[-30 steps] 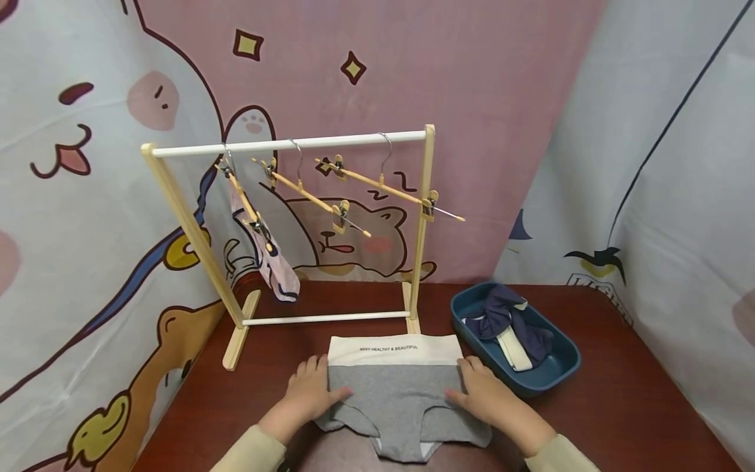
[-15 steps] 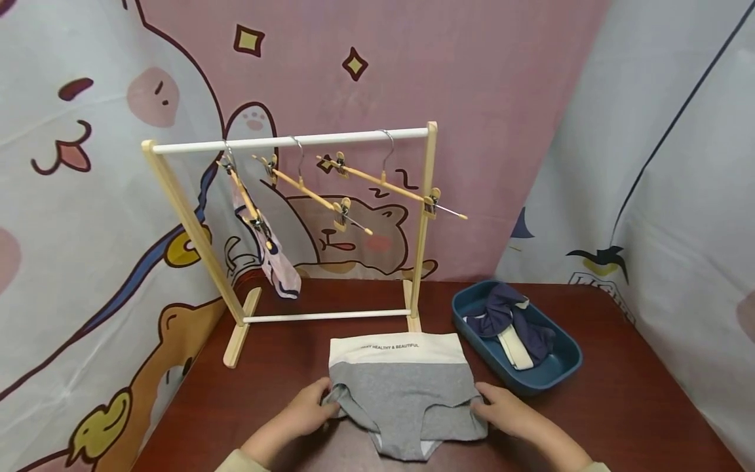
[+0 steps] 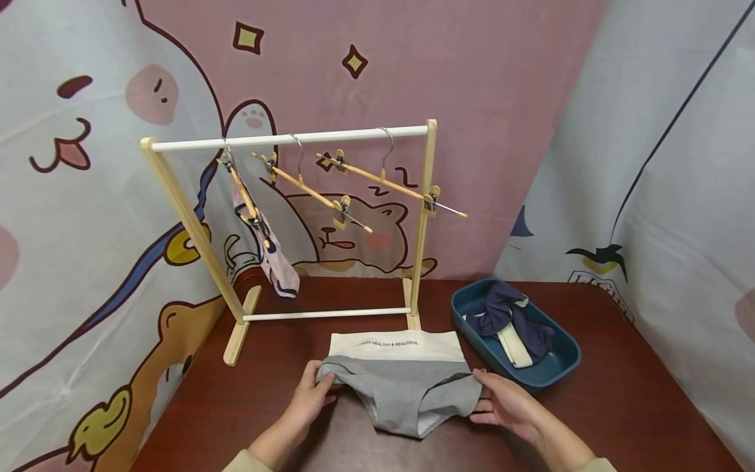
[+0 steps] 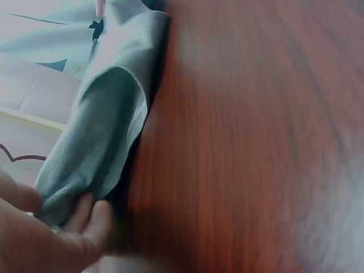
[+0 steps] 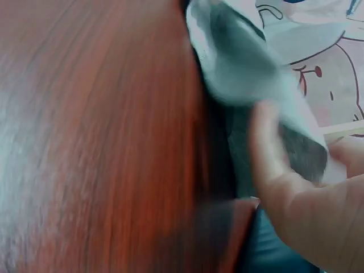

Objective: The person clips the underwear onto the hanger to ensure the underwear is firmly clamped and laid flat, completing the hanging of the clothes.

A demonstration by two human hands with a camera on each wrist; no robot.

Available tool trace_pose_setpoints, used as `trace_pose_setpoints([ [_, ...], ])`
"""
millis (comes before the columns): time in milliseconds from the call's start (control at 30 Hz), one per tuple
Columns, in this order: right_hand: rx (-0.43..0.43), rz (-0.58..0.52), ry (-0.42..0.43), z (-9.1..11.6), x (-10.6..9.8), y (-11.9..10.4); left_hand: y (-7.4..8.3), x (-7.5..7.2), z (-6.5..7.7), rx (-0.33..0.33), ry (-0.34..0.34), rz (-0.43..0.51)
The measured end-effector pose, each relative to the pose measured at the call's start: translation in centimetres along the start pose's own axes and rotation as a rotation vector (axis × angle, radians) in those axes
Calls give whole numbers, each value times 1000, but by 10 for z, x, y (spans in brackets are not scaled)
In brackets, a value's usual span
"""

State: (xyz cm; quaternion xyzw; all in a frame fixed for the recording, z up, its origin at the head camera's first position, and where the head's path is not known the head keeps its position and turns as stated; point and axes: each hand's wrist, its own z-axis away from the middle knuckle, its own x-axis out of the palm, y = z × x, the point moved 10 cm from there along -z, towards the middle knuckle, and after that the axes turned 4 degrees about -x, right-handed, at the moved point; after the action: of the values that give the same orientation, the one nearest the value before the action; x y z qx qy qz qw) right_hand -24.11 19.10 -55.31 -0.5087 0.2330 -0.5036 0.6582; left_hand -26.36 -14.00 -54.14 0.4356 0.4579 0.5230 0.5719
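Note:
Grey underpants [image 3: 401,390] with a white lettered waistband lie at the front of the table, their lower half lifted a little off the wood. My left hand [image 3: 308,401] pinches the left side edge between thumb and fingers; the left wrist view shows the grey cloth [image 4: 96,131] bunched in that grip. On the opposite side my right hand [image 3: 510,406] holds the right edge, thumb on top and fingers beneath. In the right wrist view the right hand [image 5: 301,193] is blurred against the cloth.
Behind the underpants stands a wooden rack [image 3: 421,229] with a white rail [image 3: 330,137]. Two bare clip hangers [image 3: 303,190] hang there, plus one holding a pink garment [image 3: 277,265]. A blue basin [image 3: 554,373] at the right contains navy and cream cloth [image 3: 513,324].
Both hands slid from the upper sides of the flat underpants down to the leg edges, then took hold of them. The lower part has been raised and drawn toward the waistband.

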Motion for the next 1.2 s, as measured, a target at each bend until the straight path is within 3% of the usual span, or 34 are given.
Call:
trace_pose_setpoints([
  [133, 32, 179, -56, -1, 10, 11, -3, 6, -2, 13, -2, 72],
  [233, -21, 236, -90, -4, 17, 11, -2, 7, -5, 34, 33, 87],
  [300, -52, 248, -54, -5, 17, 8, 0, 6, -7, 48, 56, 88],
  [433, -67, 208, 20, -5, 14, 5, 4, 5, -10, 60, 75, 81],
  [600, -70, 63, -4, -6, 18, 5, 9, 7, -9, 56, 28, 89],
  [733, -35, 10, 17, -4, 14, 7, 8, 11, -7, -34, -60, 177],
  [833, 1, 13, 41, -3, 9, 8, 4, 8, -4, -109, -65, 219],
  [1067, 101, 224, 47, 4, 6, 18, -15, -1, 9, -205, -45, 1],
  [1200, 116, 325, 8, 4, 8, 21, -26, -7, 15, -267, -43, -47],
])
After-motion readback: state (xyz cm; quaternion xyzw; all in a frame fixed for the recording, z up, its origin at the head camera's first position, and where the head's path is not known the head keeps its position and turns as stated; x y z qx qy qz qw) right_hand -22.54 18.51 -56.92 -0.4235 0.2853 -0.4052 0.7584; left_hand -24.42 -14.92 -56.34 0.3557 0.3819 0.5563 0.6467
